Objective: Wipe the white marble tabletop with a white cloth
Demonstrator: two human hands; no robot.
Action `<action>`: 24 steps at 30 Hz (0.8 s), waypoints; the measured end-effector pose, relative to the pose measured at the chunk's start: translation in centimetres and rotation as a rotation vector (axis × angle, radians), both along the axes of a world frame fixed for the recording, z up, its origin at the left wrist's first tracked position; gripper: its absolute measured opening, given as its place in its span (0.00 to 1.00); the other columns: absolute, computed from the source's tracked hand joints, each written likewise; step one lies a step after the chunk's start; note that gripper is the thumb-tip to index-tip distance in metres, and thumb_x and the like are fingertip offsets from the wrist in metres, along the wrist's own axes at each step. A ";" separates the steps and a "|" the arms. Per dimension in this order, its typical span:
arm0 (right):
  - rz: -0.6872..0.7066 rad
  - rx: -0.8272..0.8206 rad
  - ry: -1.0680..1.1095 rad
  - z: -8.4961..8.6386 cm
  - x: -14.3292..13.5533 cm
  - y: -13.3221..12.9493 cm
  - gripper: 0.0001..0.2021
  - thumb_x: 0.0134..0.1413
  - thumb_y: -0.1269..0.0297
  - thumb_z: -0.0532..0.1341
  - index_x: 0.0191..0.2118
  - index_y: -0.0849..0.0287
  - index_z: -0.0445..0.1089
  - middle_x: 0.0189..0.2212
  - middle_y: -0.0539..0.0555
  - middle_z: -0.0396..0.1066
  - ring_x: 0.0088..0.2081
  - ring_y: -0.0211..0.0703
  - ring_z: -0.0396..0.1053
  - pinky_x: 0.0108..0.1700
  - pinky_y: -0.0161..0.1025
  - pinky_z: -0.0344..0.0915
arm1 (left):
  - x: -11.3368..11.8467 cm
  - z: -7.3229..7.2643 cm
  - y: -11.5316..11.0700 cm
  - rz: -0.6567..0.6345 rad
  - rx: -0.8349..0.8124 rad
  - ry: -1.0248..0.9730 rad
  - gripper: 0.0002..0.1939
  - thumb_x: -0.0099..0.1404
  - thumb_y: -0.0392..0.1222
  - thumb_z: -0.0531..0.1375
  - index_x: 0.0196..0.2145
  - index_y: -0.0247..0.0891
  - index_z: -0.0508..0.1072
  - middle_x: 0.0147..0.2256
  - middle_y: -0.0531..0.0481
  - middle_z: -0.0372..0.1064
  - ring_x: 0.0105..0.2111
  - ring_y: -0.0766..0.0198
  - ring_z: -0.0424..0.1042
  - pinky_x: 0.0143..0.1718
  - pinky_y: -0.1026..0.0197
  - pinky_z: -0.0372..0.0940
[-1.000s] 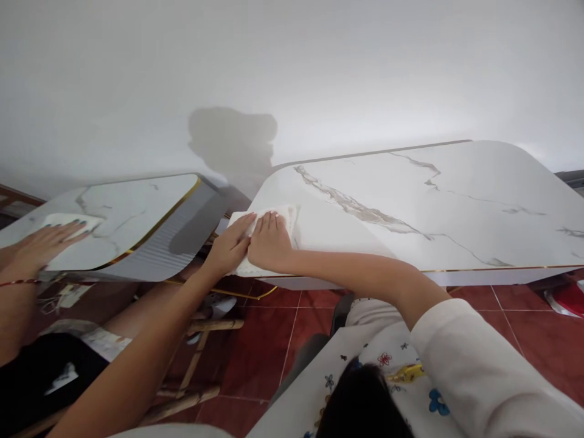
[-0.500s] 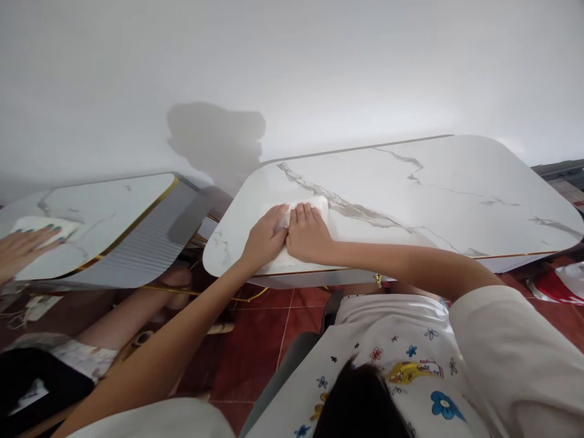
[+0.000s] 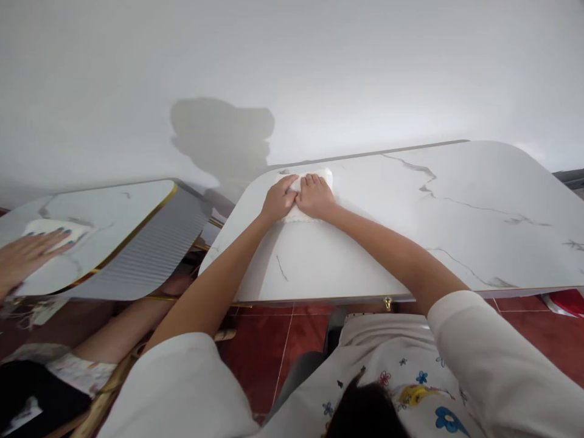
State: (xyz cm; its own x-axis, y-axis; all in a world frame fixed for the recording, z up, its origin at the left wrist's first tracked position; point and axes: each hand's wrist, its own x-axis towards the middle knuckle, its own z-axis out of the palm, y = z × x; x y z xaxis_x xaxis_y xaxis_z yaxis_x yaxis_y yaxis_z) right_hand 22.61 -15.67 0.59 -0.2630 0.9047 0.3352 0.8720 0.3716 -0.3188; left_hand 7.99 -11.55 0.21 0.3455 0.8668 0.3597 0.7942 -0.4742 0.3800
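Observation:
A folded white cloth (image 3: 326, 176) lies flat on the white marble-patterned tabletop (image 3: 387, 225), near its far left corner. My left hand (image 3: 277, 201) grips the left part of the cloth, thumb pointing inward. Beside it, my right hand (image 3: 314, 196) presses down on the right part with its fingers together and bent over the cloth. The two thumbs nearly meet in the middle. Under the palms the cloth is hidden, while its fuzzy near edge shows below the hands.
At left, another person's hand (image 3: 34, 255) rests on a white cloth (image 3: 68, 231) on a second marble-patterned table (image 3: 132, 207) with gold trim. A pale wall (image 3: 365, 73) stands behind both tables. Below is a red tiled floor (image 3: 260, 347).
Both my hands and the cloth have slid away from me, toward the table's far edge. My arms are straighter. The other person's hand has shifted slightly right in view.

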 end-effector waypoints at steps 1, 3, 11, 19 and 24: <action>-0.005 -0.004 -0.004 0.1 0.1 0.8 0.29 0.65 0.66 0.47 0.64 0.84 0.57 0.65 0.76 0.57 0.67 0.62 0.54 0.69 0.56 0.48 | 0.1 0.0 1.0 -0.003 0.002 -0.007 0.31 0.59 0.43 0.50 0.59 0.35 0.70 0.63 0.45 0.65 0.63 0.52 0.63 0.67 0.51 0.55; -0.025 -0.015 -0.020 0.4 0.3 2.4 0.29 0.65 0.65 0.47 0.64 0.83 0.56 0.65 0.74 0.58 0.67 0.61 0.54 0.68 0.54 0.48 | 0.3 0.0 3.0 -0.014 0.000 -0.026 0.31 0.59 0.42 0.50 0.59 0.34 0.70 0.62 0.44 0.66 0.63 0.52 0.64 0.67 0.52 0.56; -0.084 -0.008 -0.013 0.5 0.4 7.8 0.28 0.66 0.66 0.47 0.64 0.82 0.58 0.65 0.74 0.59 0.66 0.61 0.55 0.67 0.53 0.49 | 1.1 0.1 8.8 -0.032 -0.019 -0.099 0.32 0.57 0.40 0.50 0.58 0.34 0.72 0.62 0.46 0.67 0.62 0.53 0.65 0.66 0.53 0.57; -0.125 0.013 0.007 0.2 0.2 10.8 0.25 0.64 0.67 0.47 0.59 0.81 0.63 0.61 0.73 0.64 0.64 0.60 0.57 0.66 0.53 0.51 | 1.5 0.1 11.5 -0.022 -0.037 -0.076 0.31 0.57 0.39 0.50 0.58 0.33 0.73 0.61 0.46 0.69 0.61 0.53 0.66 0.66 0.53 0.56; -0.112 0.018 -0.011 0.2 0.3 10.4 0.26 0.65 0.67 0.47 0.62 0.81 0.61 0.63 0.74 0.61 0.66 0.61 0.56 0.66 0.55 0.51 | 1.5 -0.1 11.3 -0.019 -0.029 0.001 0.33 0.60 0.41 0.49 0.62 0.35 0.69 0.64 0.45 0.64 0.64 0.54 0.62 0.67 0.52 0.53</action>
State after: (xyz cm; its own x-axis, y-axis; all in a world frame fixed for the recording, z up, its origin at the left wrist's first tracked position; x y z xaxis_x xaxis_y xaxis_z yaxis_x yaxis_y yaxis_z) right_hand 22.95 -5.31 0.79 -0.1640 0.9224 0.3496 0.9118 0.2770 -0.3031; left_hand 9.49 -0.20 0.16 0.3621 0.8703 0.3338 0.7856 -0.4777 0.3933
